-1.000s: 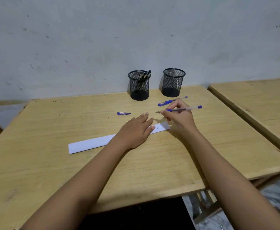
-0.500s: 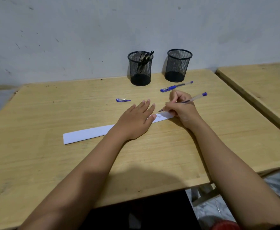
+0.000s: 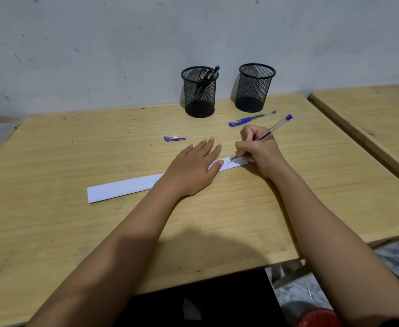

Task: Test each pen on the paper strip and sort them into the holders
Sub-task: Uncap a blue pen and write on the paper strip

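The right hand [image 3: 259, 149] grips a clear pen [image 3: 268, 132] with its tip on the right end of the paper strip [image 3: 127, 187], beside a small scribble. The left hand [image 3: 191, 168] lies flat, fingers spread, pressing the strip to the table [image 3: 52, 232]. Near two mesh holders [image 3: 199, 95], a capped pen [image 3: 251, 118] and a loose cap [image 3: 174, 138] lie apart.

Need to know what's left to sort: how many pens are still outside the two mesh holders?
2. One is in the right hand, writing on the paper strip. One capped blue pen lies before the right holder. The loose cap isn't counted.
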The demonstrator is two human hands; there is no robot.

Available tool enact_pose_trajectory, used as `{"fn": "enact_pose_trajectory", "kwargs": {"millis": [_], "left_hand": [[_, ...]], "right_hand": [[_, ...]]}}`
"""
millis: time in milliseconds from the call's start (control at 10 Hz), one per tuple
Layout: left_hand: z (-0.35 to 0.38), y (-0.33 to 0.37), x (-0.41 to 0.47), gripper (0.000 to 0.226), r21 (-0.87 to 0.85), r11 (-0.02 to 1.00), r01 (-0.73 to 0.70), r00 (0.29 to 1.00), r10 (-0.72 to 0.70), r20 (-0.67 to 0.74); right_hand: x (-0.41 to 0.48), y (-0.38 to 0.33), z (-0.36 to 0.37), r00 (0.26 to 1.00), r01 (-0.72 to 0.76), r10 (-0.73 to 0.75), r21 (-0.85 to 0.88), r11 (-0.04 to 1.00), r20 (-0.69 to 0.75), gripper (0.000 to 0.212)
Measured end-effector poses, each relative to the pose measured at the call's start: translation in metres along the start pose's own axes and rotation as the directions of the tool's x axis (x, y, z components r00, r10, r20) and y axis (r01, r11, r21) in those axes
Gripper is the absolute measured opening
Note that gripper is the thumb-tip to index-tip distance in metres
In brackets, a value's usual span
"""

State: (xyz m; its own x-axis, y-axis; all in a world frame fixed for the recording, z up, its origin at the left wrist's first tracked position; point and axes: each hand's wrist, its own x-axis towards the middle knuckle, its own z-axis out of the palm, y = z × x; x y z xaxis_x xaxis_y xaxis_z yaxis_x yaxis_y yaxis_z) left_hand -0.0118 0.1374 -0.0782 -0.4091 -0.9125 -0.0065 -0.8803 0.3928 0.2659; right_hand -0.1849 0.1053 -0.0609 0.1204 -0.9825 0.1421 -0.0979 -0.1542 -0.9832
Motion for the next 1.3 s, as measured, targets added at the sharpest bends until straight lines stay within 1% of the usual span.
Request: {"fn": "enact_pose_trajectory", "kwargs": {"millis": [100, 300, 600, 1000, 1100, 1300], "left_hand": [[-0.0001, 0.0004, 0.0005, 0.052, 0.003, 1.0, 0.001, 1.0, -0.001, -0.001], [-0.0006, 0.0014, 0.0002, 0.052, -0.01, 1.0, 0.006, 1.0, -0.006, -0.001], [-0.0009, 0.0011, 0.0, 0.052, -0.015, 1.0, 0.007, 1.0, -0.007, -0.001], [0.0009, -0.0004, 0.0004, 0.053, -0.014, 1.0, 0.005, 1.0, -0.005, -0.011], [0.0014, -0.0009, 0.0005, 0.053, -0.008, 1.0, 0.003, 1.0, -0.003, -0.012], [0.0016, -0.0011, 0.001, 0.053, -0.01, 1.0, -0.002, 1.0, 0.002, -0.019]], "right_hand": [[0.0003, -0.0002, -0.0003, 1.0, 0.004, -0.004, 0.008, 1.0, -0.006, 0.037], [0.0022, 0.0021, 0.0006, 1.0, -0.006, 0.006, -0.052, 0.999, -0.01, 0.035], [0.0013, 0.0013, -0.0004, 1.0, -0.003, 0.003, -0.013, 1.0, -0.02, 0.035], [0.0017, 0.002, -0.0006, 0.997, -0.012, 0.01, -0.028, 1.0, -0.073, 0.037], [0.0011, 0.0008, -0.0012, 0.998, -0.011, 0.01, -0.009, 1.0, -0.06, 0.038], [-0.0001, 0.0007, 0.0007, 0.994, -0.016, 0.011, -0.042, 0.999, -0.109, 0.037]]}}
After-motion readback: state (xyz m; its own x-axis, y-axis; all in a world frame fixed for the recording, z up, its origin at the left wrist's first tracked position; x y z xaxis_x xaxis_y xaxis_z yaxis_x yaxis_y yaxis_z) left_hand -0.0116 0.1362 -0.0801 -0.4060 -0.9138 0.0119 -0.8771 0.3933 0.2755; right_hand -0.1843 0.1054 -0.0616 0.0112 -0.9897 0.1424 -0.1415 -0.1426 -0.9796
